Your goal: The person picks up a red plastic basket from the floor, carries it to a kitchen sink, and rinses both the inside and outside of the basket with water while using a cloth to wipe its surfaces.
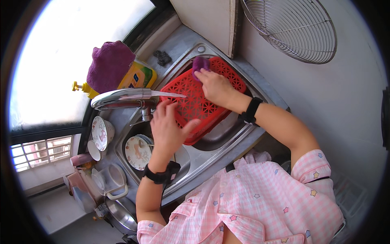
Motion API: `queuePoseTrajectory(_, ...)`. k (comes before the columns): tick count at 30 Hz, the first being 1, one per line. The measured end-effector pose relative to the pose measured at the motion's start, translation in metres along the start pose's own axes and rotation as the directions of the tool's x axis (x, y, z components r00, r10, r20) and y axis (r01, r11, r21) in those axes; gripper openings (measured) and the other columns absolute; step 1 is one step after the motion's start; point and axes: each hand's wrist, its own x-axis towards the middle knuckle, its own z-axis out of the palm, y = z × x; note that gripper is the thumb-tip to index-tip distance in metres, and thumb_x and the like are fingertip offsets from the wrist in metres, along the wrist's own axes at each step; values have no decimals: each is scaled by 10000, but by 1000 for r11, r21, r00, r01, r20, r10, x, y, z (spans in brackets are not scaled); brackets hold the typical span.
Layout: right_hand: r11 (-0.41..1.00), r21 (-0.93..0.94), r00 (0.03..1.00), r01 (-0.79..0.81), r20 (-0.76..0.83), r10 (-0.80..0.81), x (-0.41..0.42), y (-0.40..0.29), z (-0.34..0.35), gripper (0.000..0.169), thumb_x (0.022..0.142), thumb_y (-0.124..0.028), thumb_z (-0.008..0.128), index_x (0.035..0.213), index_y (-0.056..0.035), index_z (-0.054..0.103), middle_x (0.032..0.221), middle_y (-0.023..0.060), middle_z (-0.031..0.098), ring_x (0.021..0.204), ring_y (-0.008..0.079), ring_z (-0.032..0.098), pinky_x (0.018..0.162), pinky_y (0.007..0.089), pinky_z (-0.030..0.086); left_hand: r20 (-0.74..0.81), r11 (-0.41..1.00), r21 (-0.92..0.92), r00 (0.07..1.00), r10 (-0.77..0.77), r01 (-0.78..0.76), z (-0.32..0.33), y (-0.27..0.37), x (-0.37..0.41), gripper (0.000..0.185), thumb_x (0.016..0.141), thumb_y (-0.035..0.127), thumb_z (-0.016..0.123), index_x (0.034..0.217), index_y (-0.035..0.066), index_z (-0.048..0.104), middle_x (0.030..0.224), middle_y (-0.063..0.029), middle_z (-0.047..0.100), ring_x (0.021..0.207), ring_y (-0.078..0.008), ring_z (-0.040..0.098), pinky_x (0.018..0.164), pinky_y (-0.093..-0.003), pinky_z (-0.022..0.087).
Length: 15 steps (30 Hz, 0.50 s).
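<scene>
A red plastic basket [198,100] with a cut-out pattern sits tilted over the right sink basin. Water runs onto it from the chrome faucet [122,96]. My right hand [218,88] presses a purple cloth [200,65] against the basket near its far edge. My left hand [167,128] is spread over the basket's left side, its fingers apart, below the water stream; whether it touches the basket I cannot tell.
Patterned plates [138,152] stand in the left basin. Beside the sink are stacked bowls [100,134], a clear pitcher [111,180], a yellow detergent bottle [138,74] under a purple towel [109,67], and a dark scouring pad [162,58]. A wire strainer [292,30] hangs upper right.
</scene>
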Motion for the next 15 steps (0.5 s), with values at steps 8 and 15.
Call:
queuePoseTrajectory(8,989,111,992,93,-96,-83,-56,-19,-5,410,819,-58,541,1228,-29,528,1261,250,504,1183,442,462,1023,449,375,420,720,-589,900,-115,367,29,-60,71,582,760,300,759,1143,-54,499,982,-149,622,901,-169,602,779,-292,484)
queuePoseTrajectory(15,974,185,992,-128,6,129,-66,-13,-3,451,867,-138,569,1311,-172,501,1365,236,418,1284,476,331,1090,466,266,360,944,-244,924,-126,224,-4,-7,54,516,707,316,794,994,-29,539,823,-133,651,767,-213,648,677,-321,502)
